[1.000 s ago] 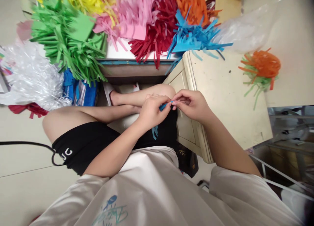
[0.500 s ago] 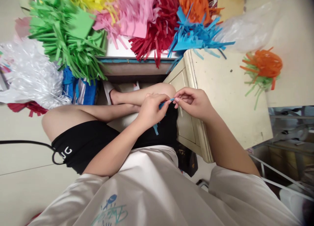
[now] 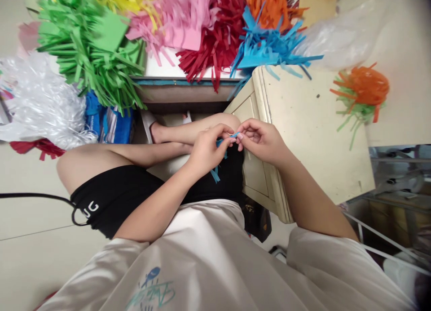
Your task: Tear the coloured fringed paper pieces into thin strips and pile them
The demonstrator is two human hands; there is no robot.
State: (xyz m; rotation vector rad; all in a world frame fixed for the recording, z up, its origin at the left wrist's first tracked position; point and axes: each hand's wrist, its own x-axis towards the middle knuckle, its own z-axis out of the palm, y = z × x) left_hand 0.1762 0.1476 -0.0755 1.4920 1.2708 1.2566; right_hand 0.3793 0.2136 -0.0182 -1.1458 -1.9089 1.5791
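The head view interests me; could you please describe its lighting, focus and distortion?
In the head view, light is mostly even, with glints on the shiny white strands and shadow under the desk; in the head view, the blue strip at the left hand and right hand looks too soft for fine detail; the head view's edges look stretched, its upper-right corner dark.

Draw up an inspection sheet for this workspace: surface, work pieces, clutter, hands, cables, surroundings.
Surface: cream cabinet top, with a small dark spot.
Work pieces: blue strip, held; blue ends show below it.
Clutter: green bundle, pink bundle, dark red bundle, blue bundle; clear plastic bag; orange-and-green tuft.
Hands: left hand and right hand close together, both pinching the blue strip.
Cables: black cord from the left edge, looping beside the black shorts; use unclear.
Surroundings: blue package, partly hidden by the green bundle.
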